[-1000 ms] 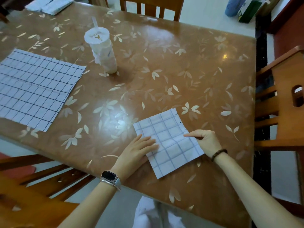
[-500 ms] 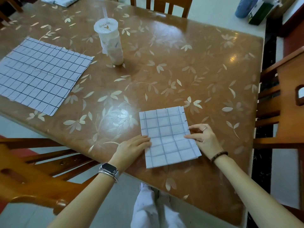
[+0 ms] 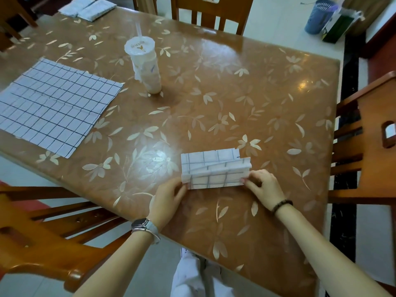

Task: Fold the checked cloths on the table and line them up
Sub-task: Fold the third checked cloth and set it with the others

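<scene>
Checked cloth (image 3: 214, 174) mid-fold, left hand (image 3: 169, 200) pinching its near-left corner, right hand (image 3: 264, 186) pinching near-right corner

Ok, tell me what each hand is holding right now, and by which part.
Both hold the small checked cloth: the left hand pinches its near left corner, the right hand its near right corner, that edge lifted.

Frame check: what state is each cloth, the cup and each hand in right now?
small checked cloth, mid-fold, near edge lifted.
large checked cloth, spread flat, unfolded.
far cloths, folded, lying side by side.
cup, upright, lid on, straw in.
left hand, pinches the small checked cloth's left end.
right hand, pinches its right end.
</scene>
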Tool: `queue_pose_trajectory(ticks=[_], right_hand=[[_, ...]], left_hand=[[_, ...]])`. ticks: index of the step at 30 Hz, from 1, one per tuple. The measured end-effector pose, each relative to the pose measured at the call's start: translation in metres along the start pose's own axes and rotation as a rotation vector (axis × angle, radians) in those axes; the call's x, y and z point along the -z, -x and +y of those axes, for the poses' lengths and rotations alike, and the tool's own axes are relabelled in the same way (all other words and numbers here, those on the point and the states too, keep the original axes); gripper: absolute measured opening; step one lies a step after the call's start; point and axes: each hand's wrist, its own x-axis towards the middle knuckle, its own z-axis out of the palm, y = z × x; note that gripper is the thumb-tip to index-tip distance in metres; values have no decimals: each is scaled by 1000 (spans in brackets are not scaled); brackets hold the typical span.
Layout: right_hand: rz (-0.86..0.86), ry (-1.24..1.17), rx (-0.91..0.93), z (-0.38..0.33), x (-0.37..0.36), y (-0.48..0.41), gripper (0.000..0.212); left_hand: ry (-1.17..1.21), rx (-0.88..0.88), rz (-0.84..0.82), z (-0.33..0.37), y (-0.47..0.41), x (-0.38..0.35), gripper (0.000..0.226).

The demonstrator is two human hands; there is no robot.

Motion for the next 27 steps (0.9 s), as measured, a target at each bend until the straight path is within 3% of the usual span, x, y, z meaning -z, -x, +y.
queue_pose_trajectory(ticks=[6,11,27], right_hand=[[-50,-34,-217,-17,-2,-22,21],[-31,16,-323,-18,-8,-29,19],[108,140,-363,-28,-16,-32,23]], left_hand=[[131,275,96,7,-31,-7,16],[148,398,142,5,-45,-14,16],[-44,414,216,12,-47,-19,11]])
